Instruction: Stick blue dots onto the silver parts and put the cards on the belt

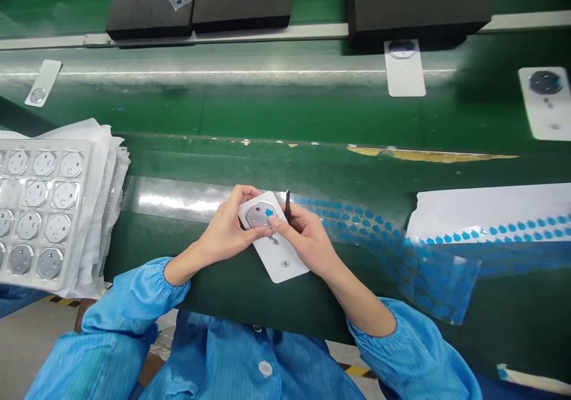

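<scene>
My left hand (232,221) is closed on the upper left edge of a white rounded panel (279,263), fingers behind it and thumb across its front. Set in the panel's upper part is a silver octagonal plate (256,215) with a small blue sticker (269,212) on it. My right hand (310,236) has its thumb tip at that sticker, against the panel's right side. A slim black tool (288,206) sticks up from between the right fingers; its lower end is hidden. The panel is tilted, held just above the green bench.
A clear sheet of blue stickers (428,281) lies to the right, partly over white paper (491,206). At left, a tray of silver plates (84,209) rests on stacked trays. White panels (405,75) lie on the green belt (267,102), with black foam blocks (243,1) beyond.
</scene>
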`<state>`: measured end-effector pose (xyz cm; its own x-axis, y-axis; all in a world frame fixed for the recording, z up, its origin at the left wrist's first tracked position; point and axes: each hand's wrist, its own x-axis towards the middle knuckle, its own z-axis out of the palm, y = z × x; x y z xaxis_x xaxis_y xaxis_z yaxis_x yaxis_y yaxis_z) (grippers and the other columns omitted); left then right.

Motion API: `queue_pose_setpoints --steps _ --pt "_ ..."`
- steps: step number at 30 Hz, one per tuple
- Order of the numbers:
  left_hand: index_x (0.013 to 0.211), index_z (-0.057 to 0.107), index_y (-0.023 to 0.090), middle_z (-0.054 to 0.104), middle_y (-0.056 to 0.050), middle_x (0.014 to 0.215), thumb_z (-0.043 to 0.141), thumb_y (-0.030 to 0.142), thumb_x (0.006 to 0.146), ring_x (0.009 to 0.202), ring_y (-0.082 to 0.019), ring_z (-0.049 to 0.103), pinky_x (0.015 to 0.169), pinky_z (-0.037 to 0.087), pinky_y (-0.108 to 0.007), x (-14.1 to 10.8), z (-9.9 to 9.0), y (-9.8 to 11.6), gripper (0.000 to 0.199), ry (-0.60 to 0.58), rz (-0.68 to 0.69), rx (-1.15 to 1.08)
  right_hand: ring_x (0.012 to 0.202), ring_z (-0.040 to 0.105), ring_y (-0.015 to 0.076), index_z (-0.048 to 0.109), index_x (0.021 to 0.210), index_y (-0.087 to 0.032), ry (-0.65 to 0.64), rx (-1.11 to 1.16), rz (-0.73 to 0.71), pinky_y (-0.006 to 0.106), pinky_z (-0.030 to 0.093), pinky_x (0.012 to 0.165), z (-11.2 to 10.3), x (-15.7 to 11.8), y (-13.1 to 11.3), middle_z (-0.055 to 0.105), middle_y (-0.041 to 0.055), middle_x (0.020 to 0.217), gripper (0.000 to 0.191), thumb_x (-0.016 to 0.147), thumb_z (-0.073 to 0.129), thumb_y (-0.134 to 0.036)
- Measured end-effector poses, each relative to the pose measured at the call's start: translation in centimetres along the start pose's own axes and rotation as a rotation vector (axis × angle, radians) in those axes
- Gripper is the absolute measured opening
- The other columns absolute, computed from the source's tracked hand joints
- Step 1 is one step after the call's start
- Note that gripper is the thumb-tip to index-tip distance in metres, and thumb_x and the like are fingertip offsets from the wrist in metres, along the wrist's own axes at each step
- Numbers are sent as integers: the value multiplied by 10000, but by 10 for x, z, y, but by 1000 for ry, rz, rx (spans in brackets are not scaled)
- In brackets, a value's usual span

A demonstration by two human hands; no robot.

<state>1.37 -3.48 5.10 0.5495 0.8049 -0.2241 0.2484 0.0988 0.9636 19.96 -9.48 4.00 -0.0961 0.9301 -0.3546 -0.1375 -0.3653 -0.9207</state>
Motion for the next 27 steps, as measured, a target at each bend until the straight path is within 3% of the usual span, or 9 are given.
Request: queue_pose_setpoints --steps 4,13,20,27 --pt "1197 459 235 657 -39 1085 835 272 795 830 -165 653 623 512 -258 -2 3 0 552 9 15 32 558 583 169 632 831 -219 49 -32 9 278 427 487 0 1 2 635 8 690 410 885 729 -613" --pt "1212 447 227 664 -50 1087 801 237 815 875 -187 656 686 519 -298 -7 13 0 533 38 30 53 525 568 168 572 712 -217 97 -125 14 274 407 450 -2 2 3 609 4 609 503 853 734 -671" --pt "1226 453 235 679 -48 1107 811 230 811 854 -177 663 662 508 -283 -5 10 1 549 19 18 25 557 595 169 605 759 -212 53 -55 8 276 447 481 -2 1 1 647 15 687 462 842 768 -636" --pt "1268 484 230 661 -81 1146 807 297 825 923 -212 671 720 557 -322 -8 13 -1 552 53 61 9 538 548 160 598 723 -214 122 -89 -33 270 402 460 1 1 1 612 9 639 471 855 756 -638"
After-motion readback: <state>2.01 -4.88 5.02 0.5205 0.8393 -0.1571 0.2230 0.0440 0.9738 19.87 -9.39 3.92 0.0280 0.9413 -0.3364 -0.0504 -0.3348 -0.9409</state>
